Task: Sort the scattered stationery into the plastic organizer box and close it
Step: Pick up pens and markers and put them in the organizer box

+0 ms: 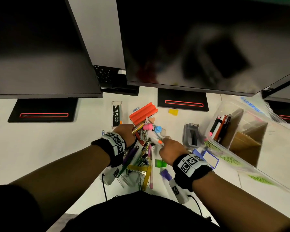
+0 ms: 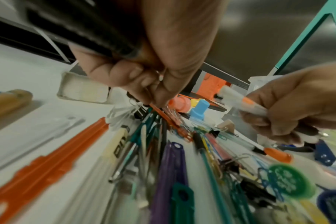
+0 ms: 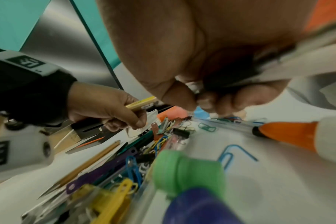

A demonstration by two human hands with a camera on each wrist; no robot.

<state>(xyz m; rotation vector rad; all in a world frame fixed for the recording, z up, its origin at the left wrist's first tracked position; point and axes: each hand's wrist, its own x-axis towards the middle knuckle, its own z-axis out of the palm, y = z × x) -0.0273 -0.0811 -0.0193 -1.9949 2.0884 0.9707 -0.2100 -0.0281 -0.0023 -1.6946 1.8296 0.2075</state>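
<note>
A heap of pens, clips and rulers (image 1: 141, 158) lies on the white desk in front of me. My left hand (image 1: 130, 131) is over the heap's far left side and grips a yellow pen (image 1: 138, 127) (image 3: 142, 103); its fingertips (image 2: 153, 94) reach down among the clips. My right hand (image 1: 165, 142) holds a white marker with an orange band (image 1: 155, 138) (image 2: 246, 105), fingers curled round it (image 3: 205, 100). The clear plastic organizer box (image 1: 214, 114) stands open at the right with several pens (image 1: 219, 126) upright in one compartment.
Two dark monitors on black stands (image 1: 182, 101) close off the back. A staples box (image 1: 117, 113), an orange holder (image 1: 143, 113), a yellow eraser (image 1: 173, 112) and a grey stapler (image 1: 191, 136) lie around the heap. Green (image 1: 160, 163) and purple caps (image 1: 166, 174) sit near my right wrist.
</note>
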